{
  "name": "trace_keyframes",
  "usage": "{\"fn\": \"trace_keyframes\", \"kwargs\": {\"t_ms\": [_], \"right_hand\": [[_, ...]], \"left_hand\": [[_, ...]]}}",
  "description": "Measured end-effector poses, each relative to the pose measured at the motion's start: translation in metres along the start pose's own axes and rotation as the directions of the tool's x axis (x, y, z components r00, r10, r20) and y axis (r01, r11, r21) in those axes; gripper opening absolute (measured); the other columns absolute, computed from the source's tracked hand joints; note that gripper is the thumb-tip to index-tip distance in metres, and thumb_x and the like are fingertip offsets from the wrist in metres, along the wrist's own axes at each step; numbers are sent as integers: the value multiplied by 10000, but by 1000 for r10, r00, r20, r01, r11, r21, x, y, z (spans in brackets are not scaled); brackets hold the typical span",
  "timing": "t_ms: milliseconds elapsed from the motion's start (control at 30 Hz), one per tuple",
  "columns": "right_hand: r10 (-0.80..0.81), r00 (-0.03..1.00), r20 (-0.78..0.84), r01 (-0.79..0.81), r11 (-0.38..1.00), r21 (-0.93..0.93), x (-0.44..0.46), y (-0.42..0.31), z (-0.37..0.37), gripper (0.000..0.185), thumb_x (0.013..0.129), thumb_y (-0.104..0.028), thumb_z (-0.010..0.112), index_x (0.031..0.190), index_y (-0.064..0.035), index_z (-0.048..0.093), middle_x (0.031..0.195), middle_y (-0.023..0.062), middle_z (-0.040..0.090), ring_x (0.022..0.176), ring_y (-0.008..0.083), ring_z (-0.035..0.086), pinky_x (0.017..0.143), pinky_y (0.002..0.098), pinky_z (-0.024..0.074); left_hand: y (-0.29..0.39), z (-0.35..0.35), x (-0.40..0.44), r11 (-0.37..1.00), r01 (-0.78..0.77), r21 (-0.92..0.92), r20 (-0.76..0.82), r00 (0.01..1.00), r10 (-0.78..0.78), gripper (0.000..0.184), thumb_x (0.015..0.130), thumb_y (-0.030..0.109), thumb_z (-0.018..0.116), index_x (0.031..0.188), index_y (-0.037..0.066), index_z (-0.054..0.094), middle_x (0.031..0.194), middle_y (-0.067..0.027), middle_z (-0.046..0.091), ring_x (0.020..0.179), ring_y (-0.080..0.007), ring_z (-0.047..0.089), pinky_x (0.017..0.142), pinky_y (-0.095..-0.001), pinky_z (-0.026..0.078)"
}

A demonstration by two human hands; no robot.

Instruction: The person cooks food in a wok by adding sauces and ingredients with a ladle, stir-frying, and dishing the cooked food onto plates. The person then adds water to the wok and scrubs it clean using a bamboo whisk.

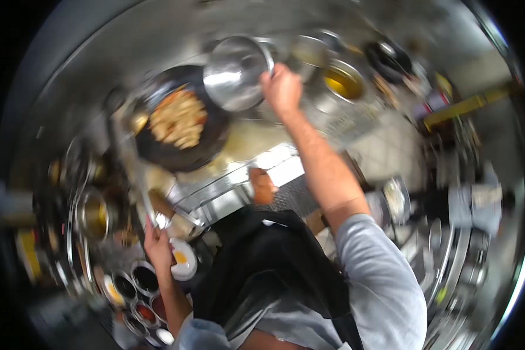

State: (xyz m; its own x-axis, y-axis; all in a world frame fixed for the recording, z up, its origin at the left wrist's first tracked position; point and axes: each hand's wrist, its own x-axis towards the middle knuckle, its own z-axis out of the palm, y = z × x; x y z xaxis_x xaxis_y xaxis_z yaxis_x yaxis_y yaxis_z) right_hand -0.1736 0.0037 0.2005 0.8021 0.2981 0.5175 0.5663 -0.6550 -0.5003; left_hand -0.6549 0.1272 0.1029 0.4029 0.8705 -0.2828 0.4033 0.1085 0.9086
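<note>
Sliced food (178, 118) lies in a large dark wok (207, 143) at the upper left. My right hand (282, 88) is closed on the rim of a metal bowl (234, 73), which is tilted beside and partly over the wok's right side, with no contents visible. My left hand (157, 244) grips the handle of a long ladle (136, 169); the metal ladle head (137, 121) is at the wok's left edge.
A pot of yellow liquid (343, 82) stands at the upper right. Several sauce containers (144, 277) and a white bowl (184, 260) with something yellow are at the lower left. Another metal pot (93, 214) stands at the left, and a tray of pale food (395, 198) at the right.
</note>
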Motion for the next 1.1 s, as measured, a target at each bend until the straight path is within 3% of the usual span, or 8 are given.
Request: {"fn": "trace_keyframes", "kwargs": {"t_ms": [167, 200, 267, 333, 467, 633, 967, 1100], "right_hand": [[646, 745, -166, -547, 734, 402, -164, 183, -149, 214, 871, -176, 640, 829, 34, 638, 725, 149, 663, 672, 217, 652, 652, 399, 524], [660, 679, -321, -485, 732, 479, -206, 218, -180, 166, 906, -130, 614, 913, 31, 655, 746, 73, 656, 678, 136, 624, 617, 364, 523], [843, 370, -392, -580, 539, 611, -290, 251, -273, 138, 925, -68, 586, 991, 49, 614, 836, 105, 658, 604, 163, 626, 491, 317, 561], [762, 70, -643, -450, 600, 662, -389, 292, -349, 156, 914, -117, 597, 821, 7, 580, 728, 92, 599, 532, 186, 580, 467, 345, 519], [609, -515, -604, -347, 496, 796, -561, 312, -454, 102, 862, -111, 540, 815, -34, 492, 657, 81, 548, 494, 216, 600, 479, 337, 526], [590, -640, -493, -318, 380, 869, -677, 294, -451, 77, 863, -68, 492, 901, -3, 478, 686, 135, 609, 490, 221, 602, 423, 336, 481], [282, -916, -284, -39, 644, 764, -769, 332, -550, 188, 896, -85, 459, 1032, 39, 498, 790, 141, 588, 553, 206, 542, 542, 347, 500], [516, -825, -229, 70, 496, 865, -829, 350, -535, 299, 945, -146, 443, 1075, 80, 588, 796, 118, 576, 668, 231, 542, 594, 357, 482]], "left_hand": [[13, 42, 26, 996, -86, -22, 20, 996, 87, 673, 924, 43, 568, 1562, 111, 365, 679, 4, 523, 484, -73, 453, 406, -240, 361], [27, 54, 25, 995, -80, -55, 47, 995, 83, 696, 915, 38, 564, 1571, 103, 339, 679, -9, 531, 479, -83, 458, 410, -240, 360], [45, 69, 24, 996, -85, -27, 107, 990, 88, 739, 907, 34, 560, 1589, 84, 278, 686, -28, 541, 478, -102, 467, 429, -243, 371], [27, 76, 58, 977, -207, -57, 150, 965, 213, 757, 922, 45, 556, 1597, 47, 213, 703, -34, 543, 496, -118, 478, 474, -256, 405], [80, 133, 23, 983, -180, -31, 143, 973, 183, 736, 962, 58, 554, 1601, 47, 187, 712, -34, 526, 513, -122, 476, 459, -280, 397], [92, 175, 10, 974, -201, -104, 225, 949, 220, 695, 1005, 122, 556, 1601, 88, 199, 720, -20, 523, 524, -114, 479, 450, -278, 397], [107, 192, -45, 978, -197, -71, 224, 952, 208, 587, 990, 125, 570, 1531, 126, 343, 696, 0, 504, 510, -101, 466, 440, -250, 389], [92, 181, -41, 986, -157, -64, 213, 963, 167, 535, 976, 141, 594, 1481, 172, 417, 721, 15, 467, 522, -86, 405, 426, -236, 336]]}}
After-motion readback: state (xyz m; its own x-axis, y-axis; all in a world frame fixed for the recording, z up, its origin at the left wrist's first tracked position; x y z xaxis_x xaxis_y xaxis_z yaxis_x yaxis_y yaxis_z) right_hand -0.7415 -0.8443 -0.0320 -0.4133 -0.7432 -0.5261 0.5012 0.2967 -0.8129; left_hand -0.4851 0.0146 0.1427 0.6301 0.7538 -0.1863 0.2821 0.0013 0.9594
